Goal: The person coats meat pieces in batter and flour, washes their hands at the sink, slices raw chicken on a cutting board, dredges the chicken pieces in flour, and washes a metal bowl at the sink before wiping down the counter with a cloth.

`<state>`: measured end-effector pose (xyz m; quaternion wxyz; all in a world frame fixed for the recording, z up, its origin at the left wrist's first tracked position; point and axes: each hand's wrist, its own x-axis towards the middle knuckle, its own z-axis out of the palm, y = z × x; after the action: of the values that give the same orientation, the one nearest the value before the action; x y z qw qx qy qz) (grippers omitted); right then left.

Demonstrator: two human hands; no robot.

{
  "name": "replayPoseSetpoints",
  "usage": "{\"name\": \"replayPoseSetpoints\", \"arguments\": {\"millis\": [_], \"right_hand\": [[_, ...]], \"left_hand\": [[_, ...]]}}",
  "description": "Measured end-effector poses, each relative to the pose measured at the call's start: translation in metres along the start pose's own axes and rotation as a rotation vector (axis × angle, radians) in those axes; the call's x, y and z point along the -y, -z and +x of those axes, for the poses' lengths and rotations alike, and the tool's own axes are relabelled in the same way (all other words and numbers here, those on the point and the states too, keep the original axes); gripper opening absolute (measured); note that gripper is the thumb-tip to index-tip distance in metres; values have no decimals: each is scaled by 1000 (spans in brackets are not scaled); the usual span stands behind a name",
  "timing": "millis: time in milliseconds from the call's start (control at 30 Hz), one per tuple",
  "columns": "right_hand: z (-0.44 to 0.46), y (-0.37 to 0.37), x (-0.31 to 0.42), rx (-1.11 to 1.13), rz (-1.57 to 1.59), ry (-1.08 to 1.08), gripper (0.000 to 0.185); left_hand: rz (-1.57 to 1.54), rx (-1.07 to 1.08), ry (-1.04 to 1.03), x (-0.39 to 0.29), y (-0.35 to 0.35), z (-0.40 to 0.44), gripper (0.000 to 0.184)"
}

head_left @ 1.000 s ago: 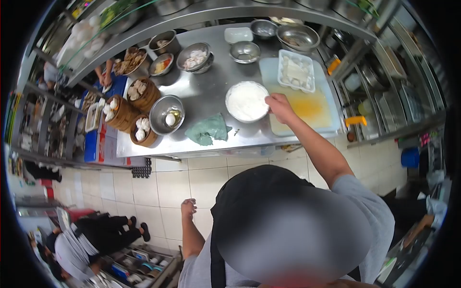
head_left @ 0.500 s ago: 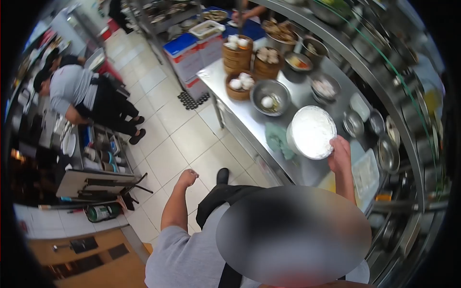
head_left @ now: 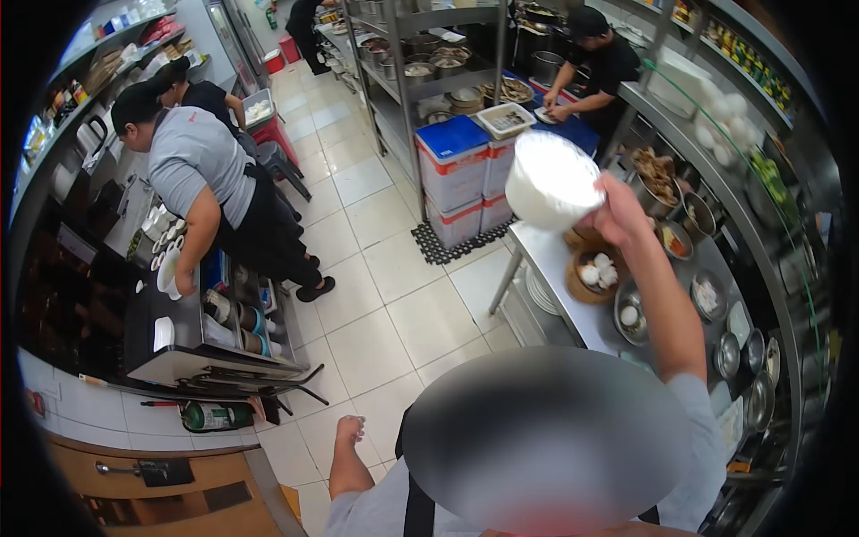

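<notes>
My right hand (head_left: 617, 210) grips the rim of a round white tub (head_left: 528, 201), raised and tilted above the corner of the steel table (head_left: 573, 327). White powder that looks like flour (head_left: 564, 166) fills it to near the top. My left hand (head_left: 351, 429) hangs low over the tiled floor, fingers curled in, holding nothing that shows. Below the tub, a bamboo steamer (head_left: 583, 279) holds several white buns (head_left: 598, 270). Beside it is a metal bowl (head_left: 632, 313) with a round white item inside.
Two people stand at the left counter (head_left: 183, 304); one in a grey shirt (head_left: 201, 161) leans over it. Another person in black (head_left: 601, 67) works at the back. Blue-lidded boxes (head_left: 456, 143) stand beside a metal rack (head_left: 398, 116). A green gas cylinder (head_left: 215, 415) lies lower left.
My right hand has lifted the tub off the table area and carried it up and forward, tilting it. The view has shifted. My left hand stays low and curled.
</notes>
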<state>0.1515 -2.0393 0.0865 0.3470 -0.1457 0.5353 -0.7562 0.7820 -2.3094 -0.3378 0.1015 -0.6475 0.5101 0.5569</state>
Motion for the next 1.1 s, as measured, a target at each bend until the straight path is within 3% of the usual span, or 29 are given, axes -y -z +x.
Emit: {"name": "replayPoseSetpoints", "arguments": {"millis": [133, 333, 467, 567, 700, 767, 800, 867, 900, 1000, 1100], "right_hand": [[144, -67, 52, 68, -84, 77, 40], [374, -160, 134, -55, -70, 301, 32], [547, -201, 169, -129, -53, 283, 36], [627, -247, 195, -266, 34, 329, 43], [703, -276, 203, -331, 6, 322, 49], [742, -281, 205, -392, -10, 290, 50], [756, -283, 203, -397, -9, 286, 50], [779, -282, 200, -356, -83, 329, 45], [788, -280, 199, -364, -81, 331, 45], [802, -274, 192, -321, -278, 316, 34], [838, -256, 185, -287, -503, 292, 43]], "left_hand": [[-376, -222, 18, -7, 37, 6, 23], [-630, -274, 110, -5, 20, 16, 24], [-711, -290, 406, -8, -15, 36, 18], [-715, -271, 364, -53, -24, 59, 24], [-654, -224, 364, -83, -19, 70, 43], [-271, -338, -4, -120, 14, 89, 22], [-69, -413, -179, -140, 33, 98, 20], [-244, -453, -4, -196, 37, 99, 19], [-334, -481, 80, -263, 40, 73, 19], [-482, -475, -7, -286, 56, 100, 13], [-394, -473, -35, -302, 65, 103, 14]]}}
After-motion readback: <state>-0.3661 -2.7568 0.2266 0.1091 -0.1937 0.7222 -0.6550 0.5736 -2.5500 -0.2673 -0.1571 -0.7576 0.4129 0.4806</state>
